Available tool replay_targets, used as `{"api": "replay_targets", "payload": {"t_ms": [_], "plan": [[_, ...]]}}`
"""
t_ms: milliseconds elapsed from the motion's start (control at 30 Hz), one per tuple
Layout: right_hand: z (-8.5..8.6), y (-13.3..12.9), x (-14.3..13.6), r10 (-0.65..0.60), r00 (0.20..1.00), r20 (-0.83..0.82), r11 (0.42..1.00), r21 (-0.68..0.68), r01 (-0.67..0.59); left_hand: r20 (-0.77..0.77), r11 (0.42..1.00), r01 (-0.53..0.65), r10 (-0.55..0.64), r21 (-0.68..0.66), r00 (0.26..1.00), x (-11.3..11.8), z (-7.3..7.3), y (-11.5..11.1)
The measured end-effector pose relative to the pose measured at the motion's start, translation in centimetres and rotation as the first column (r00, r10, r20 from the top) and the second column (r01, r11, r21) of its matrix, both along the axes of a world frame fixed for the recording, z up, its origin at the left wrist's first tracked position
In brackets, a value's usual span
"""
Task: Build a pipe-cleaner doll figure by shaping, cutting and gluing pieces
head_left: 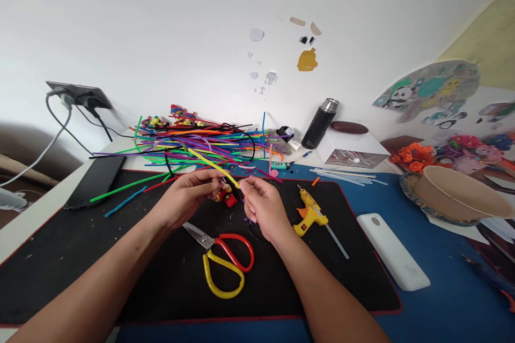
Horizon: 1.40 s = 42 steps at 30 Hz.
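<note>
My right hand (263, 203) is closed, its thumb and fingers pinching the lower end of a yellow pipe cleaner (215, 164) that slants up to the left. Facing it, my left hand (195, 193) is also closed in a pinch at the fingertips; what sits in that pinch is too small to make out. Between and just below both hands shows a small red and yellow figure (229, 199), partly hidden by fingers. Whether it is held or lies on the mat, I cannot tell. Scissors (225, 257) with one red and one yellow handle lie below the hands.
A black mat (161, 289) covers the desk. Behind the hands lies a heap of coloured pipe cleaners (201, 142). A yellow glue gun (309, 214) is at right, beside a white power bank (393, 252). A black thermos (319, 124) and phone (94, 182) stand and lie farther out.
</note>
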State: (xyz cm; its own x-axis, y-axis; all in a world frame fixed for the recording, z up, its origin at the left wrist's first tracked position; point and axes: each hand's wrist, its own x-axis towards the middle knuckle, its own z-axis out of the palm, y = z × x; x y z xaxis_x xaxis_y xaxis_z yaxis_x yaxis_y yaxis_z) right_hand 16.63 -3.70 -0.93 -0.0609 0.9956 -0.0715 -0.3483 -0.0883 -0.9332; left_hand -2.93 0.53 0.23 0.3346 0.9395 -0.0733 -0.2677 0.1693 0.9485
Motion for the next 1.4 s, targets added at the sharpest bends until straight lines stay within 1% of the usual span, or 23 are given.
{"api": "replay_targets", "payload": {"t_ms": [167, 400, 500, 700, 900, 1067, 1267, 1400], "plan": [[0.16, 0.0, -0.01, 0.006, 1.0, -0.004, 1.0, -0.001, -0.006, 0.026, 0.999, -0.031, 0.031, -0.026, 0.999, 0.16, 0.37, 0.05], [0.12, -0.05, 0.0, 0.01, 1.0, -0.004, 1.0, 0.003, -0.01, 0.074, 0.997, -0.066, 0.069, -0.047, 0.995, 0.08, 0.13, 0.12], [0.06, -0.07, 0.03, 0.011, 1.0, -0.002, 1.0, 0.006, -0.011, 0.079, 0.996, -0.057, 0.063, -0.068, 0.995, 0.03, 0.17, 0.02], [0.03, -0.06, -0.03, 0.011, 1.0, 0.005, 1.0, 0.004, -0.011, 0.036, 0.999, -0.024, 0.026, -0.042, 0.999, -0.04, 0.47, -0.11], [0.1, -0.1, -0.1, 0.019, 1.0, 0.0, 1.0, -0.003, -0.019, 0.046, 0.999, -0.018, 0.02, -0.044, 0.999, -0.02, 0.7, -0.2], [0.15, -0.07, -0.04, 0.022, 1.0, 0.005, 1.0, 0.0, -0.022, 0.058, 0.998, -0.034, 0.037, -0.053, 0.998, 0.0, 0.6, -0.14], [-0.02, 0.0, -0.06, 0.025, 1.0, -0.001, 1.0, -0.005, -0.025, 0.057, 0.994, -0.051, 0.057, -0.095, 0.997, -0.1, 0.29, -0.04], [0.07, -0.09, -0.12, 0.025, 1.0, 0.004, 1.0, -0.006, -0.025, 0.051, 0.995, -0.049, 0.053, -0.086, 0.997, 0.01, 0.42, -0.12]]}}
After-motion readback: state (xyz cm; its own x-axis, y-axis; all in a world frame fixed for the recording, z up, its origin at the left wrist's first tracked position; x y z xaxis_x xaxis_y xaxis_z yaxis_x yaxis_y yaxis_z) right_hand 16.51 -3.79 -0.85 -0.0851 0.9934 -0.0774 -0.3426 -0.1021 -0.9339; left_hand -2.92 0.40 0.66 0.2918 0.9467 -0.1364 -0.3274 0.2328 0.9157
